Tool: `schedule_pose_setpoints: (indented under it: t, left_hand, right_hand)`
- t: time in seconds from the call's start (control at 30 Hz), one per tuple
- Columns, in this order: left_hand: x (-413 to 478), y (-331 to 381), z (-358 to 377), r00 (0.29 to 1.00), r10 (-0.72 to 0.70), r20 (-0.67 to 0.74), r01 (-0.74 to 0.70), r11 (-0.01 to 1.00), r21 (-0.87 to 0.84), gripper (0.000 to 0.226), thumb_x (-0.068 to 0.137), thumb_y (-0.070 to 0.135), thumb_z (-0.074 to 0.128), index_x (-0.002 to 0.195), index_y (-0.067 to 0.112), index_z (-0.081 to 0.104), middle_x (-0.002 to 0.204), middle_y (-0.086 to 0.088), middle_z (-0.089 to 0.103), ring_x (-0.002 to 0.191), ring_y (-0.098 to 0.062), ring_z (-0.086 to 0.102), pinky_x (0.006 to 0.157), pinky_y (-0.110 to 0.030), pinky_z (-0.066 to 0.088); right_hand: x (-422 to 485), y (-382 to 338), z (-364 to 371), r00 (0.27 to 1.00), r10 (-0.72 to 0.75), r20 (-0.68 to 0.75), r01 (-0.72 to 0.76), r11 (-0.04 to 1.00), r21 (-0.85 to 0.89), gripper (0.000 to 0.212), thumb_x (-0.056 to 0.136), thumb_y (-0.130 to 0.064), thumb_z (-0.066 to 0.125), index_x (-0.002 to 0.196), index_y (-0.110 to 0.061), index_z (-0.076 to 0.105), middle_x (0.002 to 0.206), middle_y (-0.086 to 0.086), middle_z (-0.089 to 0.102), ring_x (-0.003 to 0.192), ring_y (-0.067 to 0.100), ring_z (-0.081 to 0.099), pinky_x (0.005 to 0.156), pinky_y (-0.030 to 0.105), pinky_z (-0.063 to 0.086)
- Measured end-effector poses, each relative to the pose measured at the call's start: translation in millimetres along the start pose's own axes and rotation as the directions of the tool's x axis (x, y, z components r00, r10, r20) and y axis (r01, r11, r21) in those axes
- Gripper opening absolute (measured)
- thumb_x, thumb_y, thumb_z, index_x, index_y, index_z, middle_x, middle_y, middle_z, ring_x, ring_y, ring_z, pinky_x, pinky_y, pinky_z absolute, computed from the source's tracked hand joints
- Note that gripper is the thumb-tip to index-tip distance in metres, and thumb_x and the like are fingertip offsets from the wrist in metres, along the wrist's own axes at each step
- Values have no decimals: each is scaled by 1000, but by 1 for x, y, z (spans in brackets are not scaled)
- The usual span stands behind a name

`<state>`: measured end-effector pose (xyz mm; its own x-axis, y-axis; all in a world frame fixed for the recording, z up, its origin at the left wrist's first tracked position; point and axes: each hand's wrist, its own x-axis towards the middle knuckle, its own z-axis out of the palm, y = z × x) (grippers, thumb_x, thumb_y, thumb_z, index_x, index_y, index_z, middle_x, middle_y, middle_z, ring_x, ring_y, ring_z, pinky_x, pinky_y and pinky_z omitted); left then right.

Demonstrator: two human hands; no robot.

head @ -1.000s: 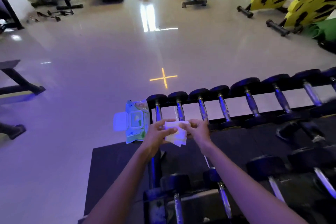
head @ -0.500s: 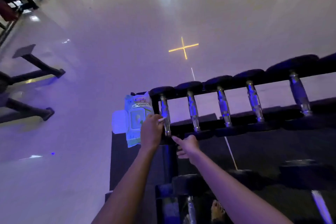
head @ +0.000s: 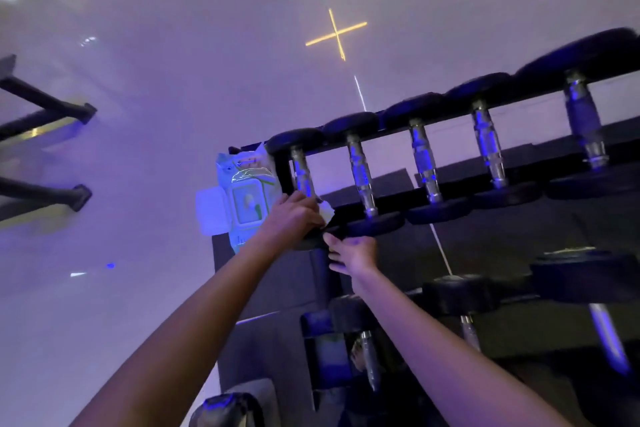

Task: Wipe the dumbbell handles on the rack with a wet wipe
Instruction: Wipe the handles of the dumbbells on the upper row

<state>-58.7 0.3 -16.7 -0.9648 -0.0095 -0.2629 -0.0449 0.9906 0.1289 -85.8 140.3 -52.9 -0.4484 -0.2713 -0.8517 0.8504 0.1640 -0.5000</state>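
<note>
Your left hand (head: 294, 218) fingers clamp the white wet wipe (head: 326, 211) round the leftmost chrome dumbbell handle (head: 302, 174), while your right hand (head: 353, 255) fingers rest loose on the black metal rack (head: 320, 276) just below.

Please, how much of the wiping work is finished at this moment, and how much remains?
Done: a wet wipe is out of the open pack. In hand: the left hand holds it on the leftmost top-row handle; the right hand touches the rack. Left: the other four top handles and the lower row. Whether any is clean cannot be seen.
</note>
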Motion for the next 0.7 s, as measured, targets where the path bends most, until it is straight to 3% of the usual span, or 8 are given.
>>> schedule_pose_setpoints:
  t: [0.1, 0.2, 0.33, 0.47, 0.6, 0.7]
  left_hand:
    - [26, 8, -13, 966, 49, 253, -106, 970, 217, 24, 91, 24, 46, 104, 27, 66, 115, 2, 54, 112, -24, 44, 86, -35, 28]
    - [49, 18, -18, 917, 26, 398, -185, 912, 366, 27, 93, 16, 44, 112, 23, 62, 122, 3, 51, 116, -24, 39, 91, -36, 30]
    - [33, 14, -17, 942, 55, 331, -173, 925, 339, 27, 92, 15, 45, 108, 24, 64, 119, 6, 55, 115, -22, 40, 87, -33, 24]
    - [17, 9, -24, 947, -1, 321, -81, 966, 244, 27, 90, 16, 49, 105, 32, 65, 117, 12, 55, 114, -18, 39, 70, -31, 10]
    - [40, 17, -20, 937, 1, 349, -140, 917, 373, 31, 88, 8, 49, 106, 29, 63, 114, 9, 61, 112, -20, 42, 89, -35, 26]
    - [40, 19, -16, 949, 22, 316, -148, 913, 380, 22, 82, 9, 55, 92, 25, 65, 99, 5, 68, 104, -19, 50, 87, -35, 25]
  right_hand:
    - [4, 0, 2, 1000, 24, -3, -24, 1000, -20, 36, 80, -11, 72, 67, -14, 39, 81, 10, 57, 72, 20, 58, 45, 23, 50]
    - [4, 0, 1, 999, 34, -15, -34, 999, -42, 32, 79, -13, 74, 69, -13, 44, 77, 6, 59, 66, 14, 57, 42, 21, 49]
    - [1, -3, 0, 999, 49, -8, -50, 998, -32, 29, 79, -11, 74, 71, -12, 46, 69, 3, 58, 70, 16, 58, 47, 25, 51]
    - [0, -4, 0, 999, 53, 4, -53, 998, -15, 28, 78, -12, 75, 76, -11, 47, 73, 5, 60, 74, 18, 60, 42, 23, 50]
    - [1, -4, -2, 999, 52, -4, -52, 998, -20, 22, 76, -15, 77, 75, -11, 55, 75, 3, 63, 79, 18, 62, 48, 25, 49]
    - [1, -5, -3, 998, 57, 6, -57, 998, -23, 21, 76, -15, 77, 74, -12, 56, 72, 2, 63, 80, 19, 62, 51, 26, 51]
